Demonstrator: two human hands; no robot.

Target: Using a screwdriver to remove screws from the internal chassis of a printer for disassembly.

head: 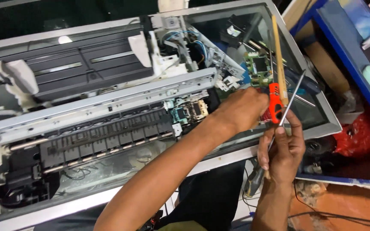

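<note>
The left hand [243, 109] has its fingers curled shut around an orange-handled tool [275, 102], gripping it just right of the printer's exposed circuit boards [188, 111]. The right hand [284, 149] sits just below, its fingers pinching the thin metal shaft of a screwdriver [288, 105], which slants up and to the right, past the orange handle. A long wooden stick [279, 60] lies almost upright beside both tools, running up toward the far rim of the glass worktop [317, 117]. The opened printer [95, 111] fills the left and middle of the glass, its grey rail [108, 100] crossing diagonally. A green circuit board [258, 68] lies just above the hands. Little free glass remains on the right, between the hands and the metal frame edge. Beyond that edge stands a blue shelf [343, 51], close by.
</note>
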